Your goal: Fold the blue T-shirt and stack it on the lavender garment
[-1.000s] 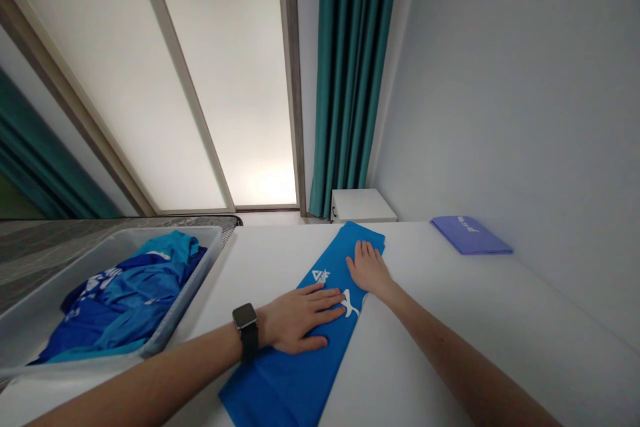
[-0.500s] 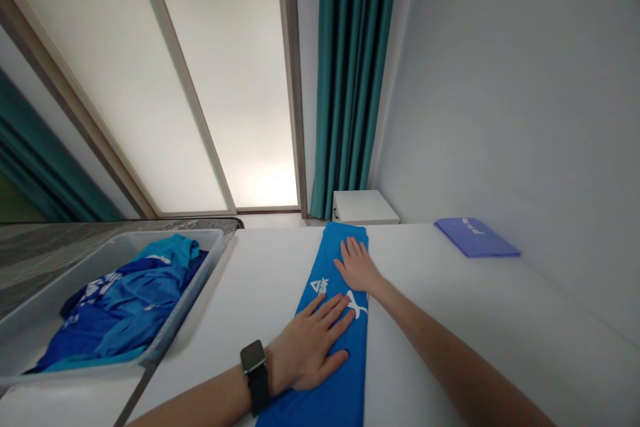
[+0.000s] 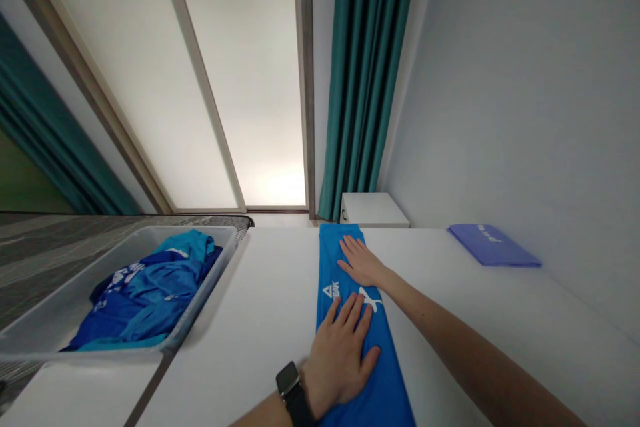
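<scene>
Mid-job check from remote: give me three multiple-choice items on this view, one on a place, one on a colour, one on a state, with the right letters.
1. Where is the crumpled blue clothing?
A) On the white cabinet
B) In the grey plastic tub
C) On the floor

2. What colour is the folded cloth by the wall?
A) Violet-blue
B) Red
C) White

3. How does the blue garment lie under the left hand and right hand?
A) Bunched in a heap
B) Hanging in the air
C) Flat in a long folded strip

1: B, it lies within the tub's walls.
2: A, it shows violet-blue against the white table.
3: C, both palms rest flat on it.
</scene>
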`<state>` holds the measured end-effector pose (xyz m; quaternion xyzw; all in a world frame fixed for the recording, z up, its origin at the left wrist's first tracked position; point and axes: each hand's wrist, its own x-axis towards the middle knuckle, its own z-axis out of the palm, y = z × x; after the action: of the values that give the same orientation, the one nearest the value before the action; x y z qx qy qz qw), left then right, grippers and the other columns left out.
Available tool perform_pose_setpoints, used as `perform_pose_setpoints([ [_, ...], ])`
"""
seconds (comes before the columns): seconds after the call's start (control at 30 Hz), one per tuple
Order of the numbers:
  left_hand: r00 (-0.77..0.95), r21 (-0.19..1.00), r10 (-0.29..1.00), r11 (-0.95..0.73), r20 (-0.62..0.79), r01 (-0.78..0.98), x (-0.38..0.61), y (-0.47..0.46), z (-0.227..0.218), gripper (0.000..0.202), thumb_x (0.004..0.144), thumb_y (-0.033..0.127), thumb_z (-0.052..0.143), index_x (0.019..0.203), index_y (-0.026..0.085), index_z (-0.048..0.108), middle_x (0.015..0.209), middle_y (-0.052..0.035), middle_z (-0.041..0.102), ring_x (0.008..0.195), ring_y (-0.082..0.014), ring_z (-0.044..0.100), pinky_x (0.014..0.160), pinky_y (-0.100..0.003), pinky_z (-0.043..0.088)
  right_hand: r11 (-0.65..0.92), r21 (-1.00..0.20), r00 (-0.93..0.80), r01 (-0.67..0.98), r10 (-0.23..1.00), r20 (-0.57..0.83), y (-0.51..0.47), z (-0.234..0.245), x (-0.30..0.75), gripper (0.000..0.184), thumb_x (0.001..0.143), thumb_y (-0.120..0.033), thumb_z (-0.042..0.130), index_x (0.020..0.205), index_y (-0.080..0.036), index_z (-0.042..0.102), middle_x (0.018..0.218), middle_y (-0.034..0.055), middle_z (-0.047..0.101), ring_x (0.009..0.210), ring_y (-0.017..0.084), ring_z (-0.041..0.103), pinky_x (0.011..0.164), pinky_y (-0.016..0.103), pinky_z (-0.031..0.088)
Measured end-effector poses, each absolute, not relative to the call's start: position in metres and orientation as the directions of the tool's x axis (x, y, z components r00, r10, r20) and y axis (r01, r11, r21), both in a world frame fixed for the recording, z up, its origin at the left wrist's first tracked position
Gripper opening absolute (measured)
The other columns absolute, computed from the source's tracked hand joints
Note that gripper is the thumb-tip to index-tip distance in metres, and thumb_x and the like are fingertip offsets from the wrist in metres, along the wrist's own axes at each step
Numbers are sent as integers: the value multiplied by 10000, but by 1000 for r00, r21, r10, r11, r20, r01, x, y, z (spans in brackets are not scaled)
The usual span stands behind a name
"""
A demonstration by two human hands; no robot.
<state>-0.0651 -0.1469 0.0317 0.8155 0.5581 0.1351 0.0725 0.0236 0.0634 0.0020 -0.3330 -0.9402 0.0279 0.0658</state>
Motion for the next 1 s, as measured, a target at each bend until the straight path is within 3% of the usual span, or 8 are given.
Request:
perform_pose_setpoints([
  [0.2, 382, 271, 907, -418, 176, 867, -74, -148, 37, 599, 980, 540, 340, 1478, 211, 385, 1531, -102, 395, 1429, -268, 315, 1186, -493, 196, 689, -118, -683, 715, 725, 90, 52, 5, 24, 684, 998, -477, 211, 1504, -24, 291, 1573, 189, 248, 1467, 287, 188, 1181, 466, 142],
  [0.33, 280, 335, 923, -360, 264, 871, -100, -118, 49, 432, 953, 413, 441, 1329, 231, 551, 1304, -96, 599, 1242, -260, 506, 1120, -481, 304, 650, -166, -650, 741, 757, 62, 44, 4, 28, 657, 997, -471, 213, 1518, -76, 281, 1586, 154, 237, 1474, 264, 167, 1176, 475, 137],
  [0.4, 113, 457, 948, -246, 298, 855, -124, -90, 53, 357, 922, 348, 458, 1205, 218, 633, 1164, -96, 658, 1132, -274, 562, 1022, -474, 398, 634, -194, -637, 749, 769, 53, 41, 4, 30, 646, 999, -472, 202, 1525, -103, 273, 1593, 135, 224, 1479, 247, 151, 1176, 473, 132],
  [0.47, -81, 694, 966, -118, 247, 710, -149, -58, 55, 323, 885, 297, 471, 1110, 174, 668, 1014, -94, 706, 998, -252, 624, 938, -407, 459, 619, -213, -622, 756, 781, 62, 38, 4, 31, 637, 1001, -473, 189, 1529, -126, 267, 1597, 116, 221, 1479, 234, 150, 1177, 469, 129],
  [0.5, -110, 730, 969, -91, 222, 677, -162, -43, 55, 345, 897, 283, 424, 1120, 160, 657, 901, -79, 722, 881, -227, 654, 854, -369, 498, 614, -219, -614, 758, 785, 75, 37, 4, 31, 633, 1002, -473, 184, 1529, -135, 271, 1597, 109, 225, 1478, 230, 156, 1178, 469, 129],
  [0.57, -142, 751, 966, -72, 216, 657, -182, -18, 51, 368, 899, 272, 397, 1138, 144, 645, 808, -60, 723, 781, -203, 662, 781, -327, 509, 614, -227, -608, 756, 787, 103, 35, 4, 31, 627, 1004, -473, 174, 1525, -144, 290, 1593, 103, 240, 1475, 228, 171, 1180, 465, 127],
  [0.73, -211, 775, 955, -29, 209, 631, -200, 21, 32, 364, 882, 290, 430, 1094, 114, 669, 788, -69, 730, 727, -191, 662, 717, -296, 506, 616, -247, -605, 748, 786, 129, 32, 4, 32, 629, 1010, -478, 152, 1511, -141, 330, 1584, 88, 269, 1469, 227, 196, 1189, 458, 128],
  [1.0, -234, 747, 946, -12, 223, 665, -198, 48, 14, 328, 892, 240, 436, 1059, 133, 698, 838, -77, 738, 809, -207, 677, 793, -311, 497, 618, -233, -594, 751, 786, 169, 28, 2, 31, 605, 1017, -462, 168, 1499, -150, 358, 1571, 91, 307, 1458, 234, 227, 1185, 461, 139],
])
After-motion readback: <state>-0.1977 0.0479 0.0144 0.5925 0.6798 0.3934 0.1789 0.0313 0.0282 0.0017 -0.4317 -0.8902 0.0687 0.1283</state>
